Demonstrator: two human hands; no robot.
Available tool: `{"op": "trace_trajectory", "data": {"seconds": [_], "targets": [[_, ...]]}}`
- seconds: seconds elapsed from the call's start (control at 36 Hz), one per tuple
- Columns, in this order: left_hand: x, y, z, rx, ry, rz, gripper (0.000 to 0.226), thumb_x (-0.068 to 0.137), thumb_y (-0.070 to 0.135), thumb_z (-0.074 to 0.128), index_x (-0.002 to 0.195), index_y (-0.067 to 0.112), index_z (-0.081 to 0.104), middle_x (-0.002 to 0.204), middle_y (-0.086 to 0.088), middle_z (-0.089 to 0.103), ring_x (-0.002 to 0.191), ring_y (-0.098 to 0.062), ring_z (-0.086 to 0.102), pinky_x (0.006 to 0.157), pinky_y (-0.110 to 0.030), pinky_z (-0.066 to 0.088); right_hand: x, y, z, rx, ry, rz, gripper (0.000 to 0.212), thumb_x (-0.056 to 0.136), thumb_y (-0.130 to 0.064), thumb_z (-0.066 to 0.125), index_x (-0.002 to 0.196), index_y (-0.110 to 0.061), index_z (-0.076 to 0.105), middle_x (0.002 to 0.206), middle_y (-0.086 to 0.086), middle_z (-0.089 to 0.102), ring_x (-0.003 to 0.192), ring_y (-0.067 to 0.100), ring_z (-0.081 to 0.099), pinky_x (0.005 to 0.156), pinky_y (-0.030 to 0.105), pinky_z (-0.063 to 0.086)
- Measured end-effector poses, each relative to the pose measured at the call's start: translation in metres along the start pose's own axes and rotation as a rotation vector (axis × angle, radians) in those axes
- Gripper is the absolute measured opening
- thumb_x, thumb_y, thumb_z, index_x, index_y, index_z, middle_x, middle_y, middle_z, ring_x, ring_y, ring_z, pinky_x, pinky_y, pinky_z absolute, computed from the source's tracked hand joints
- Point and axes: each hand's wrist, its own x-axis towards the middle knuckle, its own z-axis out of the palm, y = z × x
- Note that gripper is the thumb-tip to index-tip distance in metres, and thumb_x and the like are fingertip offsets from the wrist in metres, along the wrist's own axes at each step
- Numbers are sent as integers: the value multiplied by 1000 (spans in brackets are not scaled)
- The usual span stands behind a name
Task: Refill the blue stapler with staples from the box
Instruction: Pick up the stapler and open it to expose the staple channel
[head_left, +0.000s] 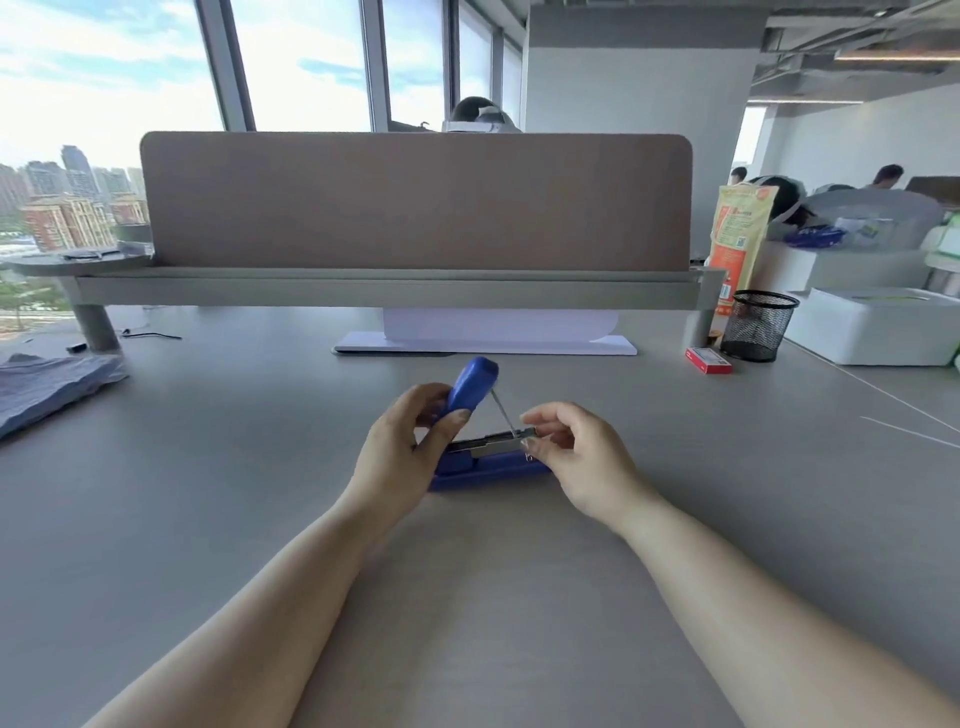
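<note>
Head view. The blue stapler (488, 447) lies on the grey desk (260, 467) at centre, its lid swung up towards 12 o'clock and the metal staple channel exposed. The left hand (402, 457), at 9 o'clock of the stapler, grips the raised lid between thumb and curled fingers. The right hand (576, 457), at 3 o'clock, has its fingers loosely curled, thumb and forefinger tips pressed at the front end of the channel; whether they pinch staples cannot be told. The red staple box (708, 360) sits well apart at 2 o'clock, beside a black mesh cup (758, 325).
</note>
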Motion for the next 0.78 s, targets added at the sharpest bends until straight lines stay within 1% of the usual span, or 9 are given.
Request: {"op": "trace_trajectory", "data": {"seconds": [0.06,0.19,0.31,0.42,0.5,0.61,0.67,0.72,0.78], "targets": [[3,0,-5,-45,14,-31,17,88,26,59,104,20,58,90,11,64,83,-5,59,67,-3,40,1,2,0,-51,8,-33,14,84,-8,62,95,-16,65,85,-7,59,76,17,61,62,7,43],[4,-3,-13,-74,28,-38,11,89,23,58,98,25,54,88,17,63,84,-1,59,65,1,38,4,4,0,-106,26,-67,12,84,-6,61,90,-15,65,82,-9,56,69,5,59,62,4,41],[6,-6,-17,-78,27,-52,13,88,24,59,101,22,55,96,7,66,89,-11,62,72,-14,43,6,6,-3,-163,45,-87,11,85,-5,60,93,-10,65,79,-10,54,63,-6,55,62,2,40],[7,-9,-20,-82,24,-57,14,89,22,59,101,20,54,98,10,65,89,-6,63,68,-5,42,9,9,-4,-234,63,-98,11,85,-6,59,94,-10,64,83,0,56,67,1,53,62,3,38],[7,-14,-23,-92,27,-69,17,87,21,60,102,17,52,98,11,64,88,-2,64,63,-2,41,9,12,-6,-271,90,-96,11,85,-6,59,93,-10,64,84,1,57,73,10,54,66,15,39],[8,-18,-28,-96,28,-71,23,85,14,64,101,9,49,94,6,65,75,13,62,60,-2,42,9,16,-13,-293,113,-77,12,85,-6,59,94,-11,64,91,2,56,86,22,58,71,23,40],[9,-18,-29,-91,23,-69,24,83,12,66,101,8,50,92,6,66,73,14,61,61,-2,42,9,18,-15,-295,113,-63,12,84,-6,59,94,-12,64,92,2,56,85,21,58,71,22,40],[8,-19,-31,-82,31,-76,24,82,13,68,98,10,51,89,7,67,71,15,60,61,-2,42,8,18,-15,-287,111,-50,12,84,-6,60,94,-12,65,91,1,56,81,16,56,69,13,39],[7,-22,-34,-59,40,-92,25,81,17,69,98,11,53,88,9,67,70,15,60,60,-2,42,8,18,-15,-283,104,-39,13,83,-6,61,92,-13,65,89,0,57,80,15,56,69,14,40]]}}
